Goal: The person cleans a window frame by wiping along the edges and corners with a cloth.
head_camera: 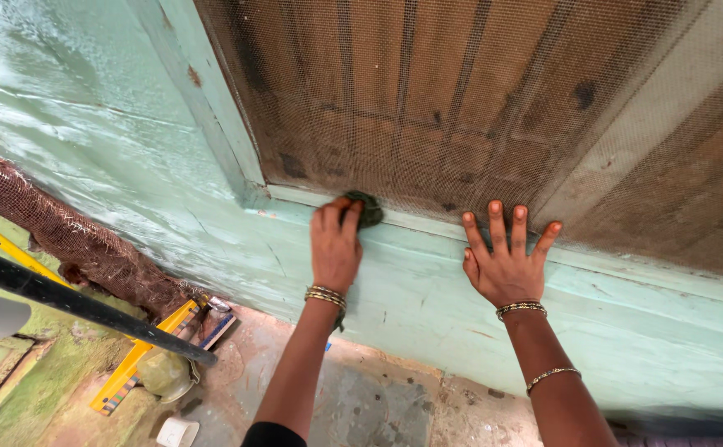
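Fingers: those of the left hand (334,248) are curled together and clamped on a dark green scrub pad (366,209); those of the right hand (506,263) are spread apart and laid flat, gripping nothing.
Scrub pad: it is pressed against the lower rail of the frame (428,223), just under the mesh screen (461,99), near the frame's lower left corner.
Right hand: the palm is braced on the pale green sill (428,290), with the fingertips reaching the bottom edge of the screen.
Wrists: bangles are worn on both — a stack on the left, two on the right forearm.
Mesh screen: brown, dusty and stained in patches; bars are seen behind it.
Containers: a small white cup (177,431) is set on the floor (361,397), low at the left; its contents cannot be made out. A rounded yellowish vessel (165,372) lies beside it — possibly a pot, the view being poor.
Other items: a black pipe (88,310), a yellow level (142,356) and a roll of brown mesh (72,236) are seen at the left.
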